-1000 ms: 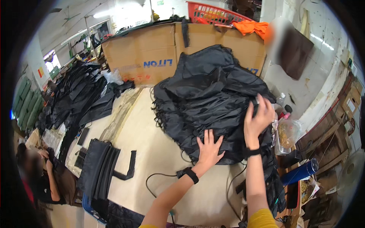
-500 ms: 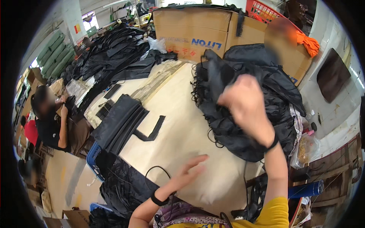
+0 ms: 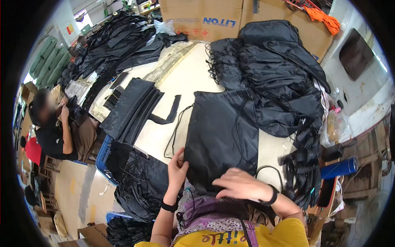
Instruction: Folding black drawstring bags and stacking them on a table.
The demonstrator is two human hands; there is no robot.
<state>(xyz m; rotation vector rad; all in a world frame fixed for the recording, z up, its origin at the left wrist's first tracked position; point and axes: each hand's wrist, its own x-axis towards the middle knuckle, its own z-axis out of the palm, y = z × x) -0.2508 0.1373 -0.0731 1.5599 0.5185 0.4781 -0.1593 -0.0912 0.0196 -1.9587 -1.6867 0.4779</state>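
Note:
A black drawstring bag [image 3: 222,131] lies flat on the table in front of me, its cord [image 3: 176,127] looping out past the left side. My left hand [image 3: 177,169] is at the bag's lower left edge, thumb and fingers apart, the fingertips touching or very close to the fabric. Across the lower right part of the bag reaches my right hand [image 3: 242,185], palm down with fingers stretched out and holding nothing. To the right, a big heap of similar black bags [image 3: 279,82] adjoins the bag's upper right side.
Folded black fabric pieces [image 3: 131,109] and a bent black strip [image 3: 170,113] lie left on the table [image 3: 193,74]. Blue baskets [image 3: 103,160] with black fabric stand beside it. A cardboard box wall [image 3: 201,20] rises behind. At right is a blue bottle [image 3: 339,166]. A co-worker [image 3: 55,127] sits left.
A black bag from the heap now lies flat before me. My right hand has come down from the heap to the bag's lower part; my left hand has moved left to its edge.

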